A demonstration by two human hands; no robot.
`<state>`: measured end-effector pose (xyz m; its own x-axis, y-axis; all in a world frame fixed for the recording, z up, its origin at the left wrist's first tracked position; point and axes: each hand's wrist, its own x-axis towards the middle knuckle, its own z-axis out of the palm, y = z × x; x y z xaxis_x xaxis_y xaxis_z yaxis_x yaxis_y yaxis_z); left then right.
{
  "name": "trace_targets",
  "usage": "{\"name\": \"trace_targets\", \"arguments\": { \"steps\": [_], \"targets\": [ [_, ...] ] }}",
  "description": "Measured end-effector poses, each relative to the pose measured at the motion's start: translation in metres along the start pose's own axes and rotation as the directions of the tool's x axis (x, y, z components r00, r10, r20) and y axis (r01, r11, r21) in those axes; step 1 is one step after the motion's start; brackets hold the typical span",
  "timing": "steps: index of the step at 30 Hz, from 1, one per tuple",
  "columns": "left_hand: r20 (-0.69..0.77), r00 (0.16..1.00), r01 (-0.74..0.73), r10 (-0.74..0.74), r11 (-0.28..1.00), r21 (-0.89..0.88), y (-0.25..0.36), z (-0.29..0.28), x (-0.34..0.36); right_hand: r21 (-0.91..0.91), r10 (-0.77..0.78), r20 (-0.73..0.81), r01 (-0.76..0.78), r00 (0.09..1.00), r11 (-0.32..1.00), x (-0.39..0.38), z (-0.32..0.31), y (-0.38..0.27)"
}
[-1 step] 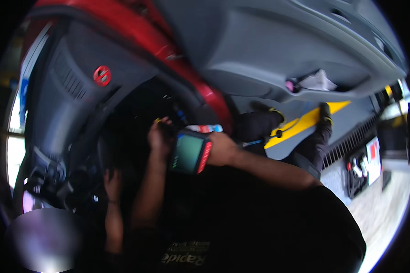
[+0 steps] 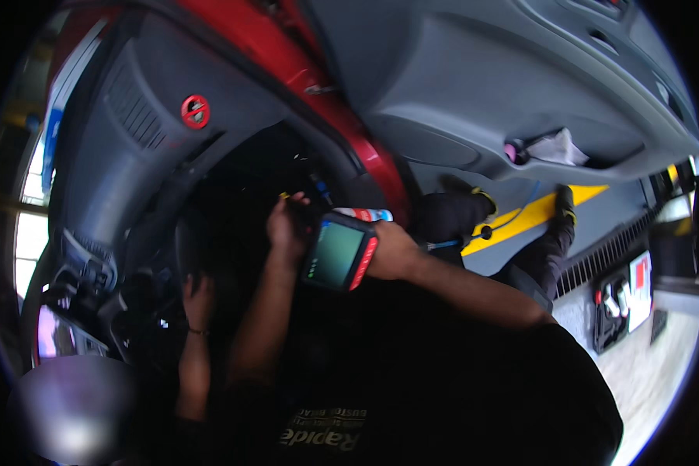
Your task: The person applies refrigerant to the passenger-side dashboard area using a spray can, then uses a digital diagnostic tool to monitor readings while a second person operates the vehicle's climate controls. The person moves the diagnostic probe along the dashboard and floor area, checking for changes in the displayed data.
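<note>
In my right hand (image 2: 394, 252) I hold a scan tool (image 2: 339, 253), a boxy handheld device with a greenish screen and red edge. Its screen faces up toward me. My left hand (image 2: 285, 231) is raised just left of the device, fingers curled. A small yellow bit (image 2: 284, 196) shows at its fingertips; what it belongs to is lost in the dark. Behind the device's top edge, close to my right fingers, lies a red, white and blue cylinder (image 2: 369, 214). Farther left is another person's hand (image 2: 199, 297) with a bracelet, near the dark controls.
A grey dashboard (image 2: 136, 182) with a round red sign (image 2: 195, 112) curves along the left. The red door frame (image 2: 338, 116) and open grey door (image 2: 458, 85) lie ahead. Legs and dark shoes (image 2: 565, 206) show by a yellow floor stripe (image 2: 512, 229). An open black case (image 2: 613, 307) sits at right.
The whole view has shifted slightly, so things appear a little farther right and mostly higher. My hands keep the same hold and position around the scan tool.
</note>
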<state>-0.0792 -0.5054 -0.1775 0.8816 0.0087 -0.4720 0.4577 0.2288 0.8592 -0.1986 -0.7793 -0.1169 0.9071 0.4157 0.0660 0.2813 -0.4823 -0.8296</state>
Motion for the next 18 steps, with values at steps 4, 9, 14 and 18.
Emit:
{"name": "trace_targets", "arguments": {
  "steps": [4,9,14,18],
  "targets": [
    [-0.051,0.998,-0.031,0.02,0.975,-0.22,-0.008,0.012,-0.029,-0.065,-0.106,-0.038,0.103,0.994,0.993,0.005,0.018,0.01],
    [-0.095,0.995,-0.034,0.004,0.949,-0.314,-0.008,0.029,-0.03,0.013,-0.053,-0.001,0.053,0.999,0.999,0.006,0.007,-0.002],
    [-0.124,0.992,-0.045,-0.005,0.915,-0.4,-0.008,0.035,-0.022,-0.2,-0.183,-0.009,0.178,0.983,0.964,0.011,0.016,0.013],
    [-0.116,0.993,-0.046,-0.013,0.871,-0.489,-0.014,0.035,-0.02,-0.194,-0.214,0.001,0.21,0.977,0.958,0.011,0.021,0.017]
  ]
}}
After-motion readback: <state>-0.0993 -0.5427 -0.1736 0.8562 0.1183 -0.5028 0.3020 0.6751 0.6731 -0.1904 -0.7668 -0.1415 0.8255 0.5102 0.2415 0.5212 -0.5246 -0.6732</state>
